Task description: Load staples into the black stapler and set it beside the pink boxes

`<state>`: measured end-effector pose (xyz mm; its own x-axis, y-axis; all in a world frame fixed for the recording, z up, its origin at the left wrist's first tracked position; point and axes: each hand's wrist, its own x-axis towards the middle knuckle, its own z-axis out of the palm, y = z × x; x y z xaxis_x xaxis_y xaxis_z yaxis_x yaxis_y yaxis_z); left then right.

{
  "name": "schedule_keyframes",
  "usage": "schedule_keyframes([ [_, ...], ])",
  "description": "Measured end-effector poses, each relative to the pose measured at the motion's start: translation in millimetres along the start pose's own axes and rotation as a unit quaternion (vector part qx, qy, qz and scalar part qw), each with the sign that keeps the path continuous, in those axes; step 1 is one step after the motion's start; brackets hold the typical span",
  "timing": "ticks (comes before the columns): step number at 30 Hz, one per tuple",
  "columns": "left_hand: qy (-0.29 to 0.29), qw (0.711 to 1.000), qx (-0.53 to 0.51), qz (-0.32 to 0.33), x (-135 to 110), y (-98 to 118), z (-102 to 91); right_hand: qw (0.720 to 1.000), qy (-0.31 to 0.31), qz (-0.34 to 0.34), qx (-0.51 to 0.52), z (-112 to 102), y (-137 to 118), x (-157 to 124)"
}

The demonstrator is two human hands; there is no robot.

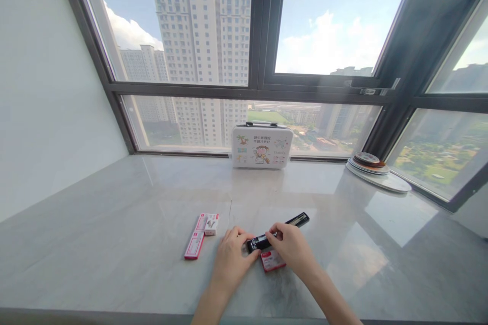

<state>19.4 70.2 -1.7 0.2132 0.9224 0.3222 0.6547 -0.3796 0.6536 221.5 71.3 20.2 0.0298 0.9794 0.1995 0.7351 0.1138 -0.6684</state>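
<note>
Left hand (pixel 233 255) half-curled, holding a black stapler (pixel 260 241) by one end, right hand (pixel 290 245) bunched at its middle — can't tell if gripping — red box (pixel 272 261) at six o'clock, front edge (pixel 152 312) beyond, grey counter (pixel 385 256) stretching toward three.

The white case (pixel 249 161) bears "TRAVEL" (pixel 279 153) at right and two lines of Chinese characters (pixel 262 139) near the top.

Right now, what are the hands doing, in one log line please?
left hand: holding near end of long black stapler | right hand: touching its middle | nearby: small red-and-white cardboard box | surface: glossy grey counter
</note>
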Motion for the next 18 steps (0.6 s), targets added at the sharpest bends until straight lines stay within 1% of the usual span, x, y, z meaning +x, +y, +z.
schedule_keyframes([
  [2,-0.007,1.0,0.008,-0.008,0,0,-0.5,1.0,-0.007,-0.021,-0.002,-1,-9,-5],
  [4,-0.013,1.0,0.008,-0.014,2,0,-0.5,0.998,-0.03,-0.055,0.015,-4,-14,-10],
  [6,-0.019,1.0,0.004,-0.02,4,1,-0.4,0.995,-0.049,-0.067,0.049,-12,-8,-14],
  [7,-0.021,1.0,0.002,-0.021,4,1,-0.3,0.995,-0.05,-0.055,0.067,-18,0,-16],
  [9,-0.019,1.0,-0.002,-0.021,5,1,-0.3,0.994,-0.042,0.006,0.099,-33,25,-18],
  [10,-0.018,1.0,-0.005,-0.02,5,0,-0.3,0.991,-0.056,0.044,0.113,-41,40,-19],
  [12,-0.016,1.0,-0.01,-0.019,4,0,-0.3,0.974,-0.1,0.144,0.144,-57,68,-19],
  [13,-0.016,1.0,-0.012,-0.018,4,0,-0.4,0.966,-0.107,0.167,0.168,-63,78,-17],
  [14,-0.017,1.0,-0.013,-0.018,4,0,-0.5,0.959,-0.096,0.177,0.198,-68,84,-14],
  [15,-0.018,1.0,-0.012,-0.018,3,0,-0.7,0.954,-0.084,0.172,0.23,-71,86,-10],
  [16,-0.018,1.0,-0.011,-0.019,3,0,-1.0,0.951,-0.068,0.156,0.258,-73,84,-5],
  [18,-0.02,1.0,-0.006,-0.022,3,1,-1.8,0.948,-0.054,0.112,0.294,-71,70,7],
])
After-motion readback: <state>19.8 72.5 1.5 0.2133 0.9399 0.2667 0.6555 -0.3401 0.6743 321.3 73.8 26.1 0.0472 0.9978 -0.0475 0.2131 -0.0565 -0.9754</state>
